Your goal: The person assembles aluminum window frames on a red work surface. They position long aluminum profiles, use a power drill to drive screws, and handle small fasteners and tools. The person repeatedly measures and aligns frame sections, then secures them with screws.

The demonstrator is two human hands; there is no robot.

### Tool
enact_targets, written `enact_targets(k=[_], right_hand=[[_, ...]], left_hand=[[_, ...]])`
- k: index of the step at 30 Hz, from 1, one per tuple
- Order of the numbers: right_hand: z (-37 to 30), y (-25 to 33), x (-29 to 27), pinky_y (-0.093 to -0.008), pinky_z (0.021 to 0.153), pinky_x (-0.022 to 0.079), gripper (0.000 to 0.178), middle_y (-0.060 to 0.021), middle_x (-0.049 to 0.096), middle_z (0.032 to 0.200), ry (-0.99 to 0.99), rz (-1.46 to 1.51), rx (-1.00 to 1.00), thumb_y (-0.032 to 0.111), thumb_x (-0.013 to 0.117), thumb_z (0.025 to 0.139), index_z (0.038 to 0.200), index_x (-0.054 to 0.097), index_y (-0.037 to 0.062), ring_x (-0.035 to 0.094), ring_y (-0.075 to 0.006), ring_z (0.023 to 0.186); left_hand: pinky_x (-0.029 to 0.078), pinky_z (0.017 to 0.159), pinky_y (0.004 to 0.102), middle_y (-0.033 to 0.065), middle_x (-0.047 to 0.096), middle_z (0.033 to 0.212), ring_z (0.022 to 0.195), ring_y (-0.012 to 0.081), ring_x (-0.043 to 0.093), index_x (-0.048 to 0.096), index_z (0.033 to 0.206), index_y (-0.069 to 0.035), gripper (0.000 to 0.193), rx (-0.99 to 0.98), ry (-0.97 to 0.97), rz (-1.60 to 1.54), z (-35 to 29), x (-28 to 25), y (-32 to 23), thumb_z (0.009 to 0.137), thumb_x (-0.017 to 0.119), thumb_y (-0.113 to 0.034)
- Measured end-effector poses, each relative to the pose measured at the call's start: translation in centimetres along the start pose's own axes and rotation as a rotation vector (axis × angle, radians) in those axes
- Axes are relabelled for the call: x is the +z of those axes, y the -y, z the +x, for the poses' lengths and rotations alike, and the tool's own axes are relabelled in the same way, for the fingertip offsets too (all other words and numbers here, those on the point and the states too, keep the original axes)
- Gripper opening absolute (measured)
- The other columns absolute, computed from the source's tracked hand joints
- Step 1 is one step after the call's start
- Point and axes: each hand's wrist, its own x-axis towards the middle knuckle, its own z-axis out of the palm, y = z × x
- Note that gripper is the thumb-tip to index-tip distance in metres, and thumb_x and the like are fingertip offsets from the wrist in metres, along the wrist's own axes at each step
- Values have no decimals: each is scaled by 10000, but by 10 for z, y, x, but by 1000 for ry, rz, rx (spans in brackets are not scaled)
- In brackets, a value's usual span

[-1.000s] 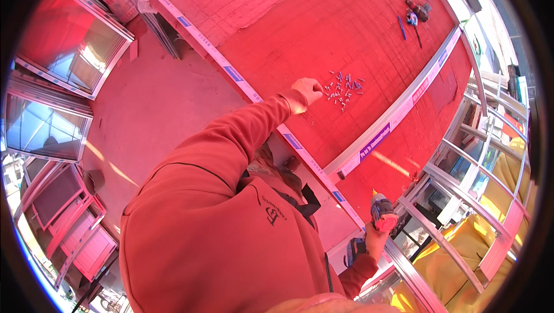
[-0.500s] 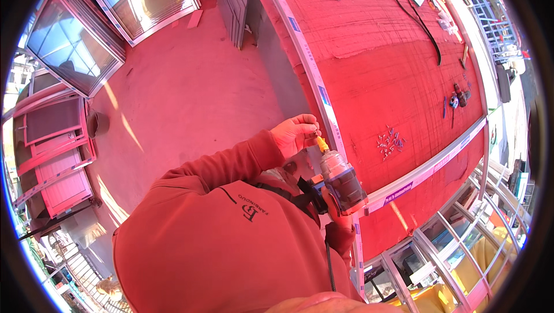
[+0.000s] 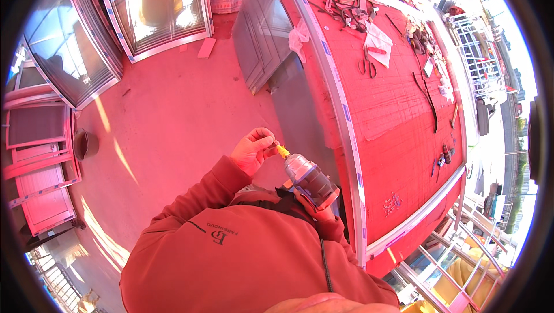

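My right hand [image 3: 316, 207] is wrapped round the handle of a cordless power driver [image 3: 309, 175], a grey and dark tool with a yellow piece [image 3: 282, 151] at its nose. The driver tilts so that its nose faces my left hand [image 3: 254, 150]. The fingers of my left hand are pinched together right at the yellow tip. Whatever small piece sits between them is too small to make out. Both hands are in front of my body, to the left of the table's metal frame [image 3: 345, 114].
On the red-covered table [image 3: 398, 157] lie a pile of small screws [image 3: 392, 203], scissors [image 3: 367, 68], a white sheet [image 3: 378, 43], a black strip [image 3: 427, 102] and hand tools [image 3: 444, 156]. Glazed window frames [image 3: 158, 10] lean at the far left. A bucket [image 3: 86, 144] stands on the floor.
The driver and both hands have shifted left, away from the table's frame edge. The view has turned, showing more of the table's far end. My left fingers stay at the driver's yellow tip.
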Motion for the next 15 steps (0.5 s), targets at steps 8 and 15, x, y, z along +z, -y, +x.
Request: enact_targets(k=[8, 15], right_hand=[[149, -14, 50, -349, 853, 483, 342, -44, 682, 986, -103, 42, 71, 130, 734, 812, 1133, 633, 67, 653, -182, 892], [269, -70, 75, -369, 903, 460, 338, -41, 689, 1019, -317, 94, 261, 160, 728, 822, 1139, 640, 83, 657, -197, 924]], left_hand=[[512, 850, 351, 33, 619, 991, 932, 178, 617, 571, 1125, -90, 220, 18, 28, -121, 81, -9, -107, 915, 576, -26], [504, 861, 349, 52, 619, 1033, 949, 186, 614, 542, 1238, -73, 299, -6, 72, -82, 217, -1, -200, 941, 578, -99]])
